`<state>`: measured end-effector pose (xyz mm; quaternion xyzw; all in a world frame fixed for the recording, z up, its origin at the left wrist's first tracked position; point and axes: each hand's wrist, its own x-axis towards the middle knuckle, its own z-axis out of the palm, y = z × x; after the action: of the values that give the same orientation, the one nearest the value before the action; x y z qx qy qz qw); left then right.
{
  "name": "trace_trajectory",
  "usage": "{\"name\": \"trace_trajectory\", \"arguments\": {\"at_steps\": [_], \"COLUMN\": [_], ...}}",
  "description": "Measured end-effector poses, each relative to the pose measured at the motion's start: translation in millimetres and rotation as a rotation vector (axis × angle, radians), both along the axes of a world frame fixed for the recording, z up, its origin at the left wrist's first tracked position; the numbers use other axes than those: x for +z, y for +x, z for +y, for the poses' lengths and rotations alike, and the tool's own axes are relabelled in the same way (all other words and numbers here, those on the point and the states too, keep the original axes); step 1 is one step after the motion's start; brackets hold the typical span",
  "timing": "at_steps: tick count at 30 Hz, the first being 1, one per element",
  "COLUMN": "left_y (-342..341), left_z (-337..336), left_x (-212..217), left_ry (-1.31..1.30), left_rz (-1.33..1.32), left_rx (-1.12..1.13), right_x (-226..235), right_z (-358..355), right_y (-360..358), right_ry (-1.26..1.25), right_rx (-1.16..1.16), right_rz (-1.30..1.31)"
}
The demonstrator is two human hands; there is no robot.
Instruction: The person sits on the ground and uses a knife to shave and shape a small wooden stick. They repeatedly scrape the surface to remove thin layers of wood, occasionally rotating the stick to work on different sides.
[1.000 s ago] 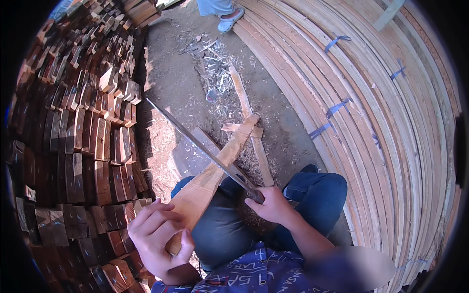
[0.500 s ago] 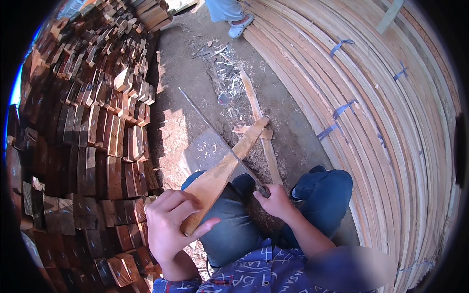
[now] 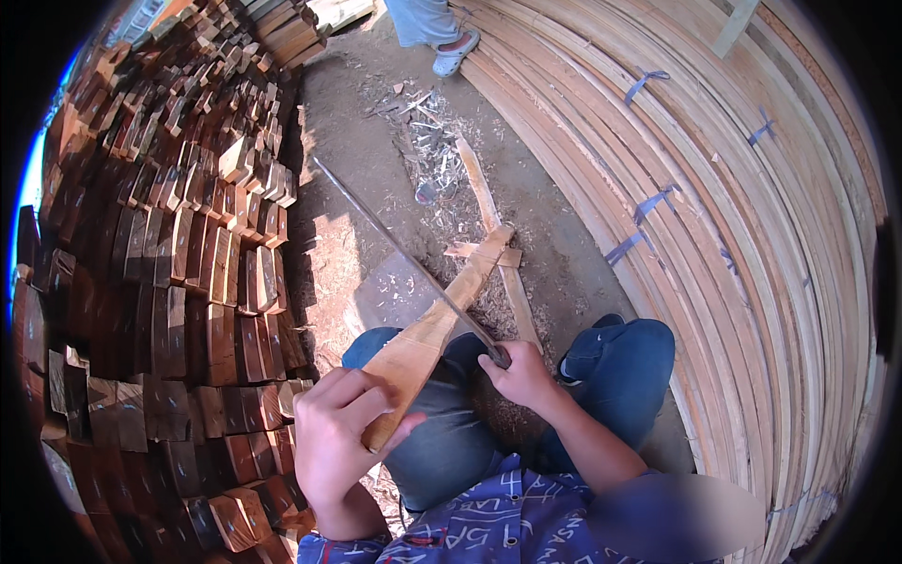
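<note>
My left hand (image 3: 340, 434) grips the near end of a long, roughly shaped piece of pale wood (image 3: 442, 320) that slants up and away over my left knee to the ground. My right hand (image 3: 522, 374) holds the handle of a long thin blade (image 3: 395, 246). The blade rises up and to the left across the wood, its lower part close against the wood's edge. I sit with both knees in blue jeans under the work.
A tall stack of dark reddish wood blocks (image 3: 178, 282) fills the left. Bundled pale curved planks (image 3: 752, 235) with blue straps fill the right. Wood chips and offcuts (image 3: 442, 160) litter the dirt ahead. Another person's foot in a sandal (image 3: 449, 52) stands at the top.
The blade has swung up and to the left, from lying low along the wood to standing steeply across it. My left hand keeps its grip on the wood.
</note>
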<state>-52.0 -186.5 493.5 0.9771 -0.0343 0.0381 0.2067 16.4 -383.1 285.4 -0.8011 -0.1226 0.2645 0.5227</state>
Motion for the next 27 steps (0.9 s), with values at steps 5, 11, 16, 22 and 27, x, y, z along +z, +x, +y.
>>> {"name": "trace_trajectory", "arguments": {"at_steps": [5, 11, 16, 22, 27], "left_y": [1, 0, -4, -2, -8], "left_z": [-2, 0, 1, -5, -1], "left_x": [2, -3, -7, -1, -2], "left_ry": [0.006, 0.016, -0.002, 0.022, 0.003], "left_rz": [0.002, -0.014, -0.033, -0.019, 0.025], "left_rx": [-0.002, 0.016, 0.041, 0.037, 0.047], "right_x": [4, -47, 14, -40, -105], "right_z": [9, -3, 9, -3, -29], "right_y": [7, 13, -2, 8, 4], "right_ry": [0.024, -0.219, 0.011, -0.263, -0.386], "right_rx": [-0.008, -0.034, -0.014, -0.059, -0.111], "right_rz": [-0.077, 0.063, -0.132, -0.075, 0.199]}}
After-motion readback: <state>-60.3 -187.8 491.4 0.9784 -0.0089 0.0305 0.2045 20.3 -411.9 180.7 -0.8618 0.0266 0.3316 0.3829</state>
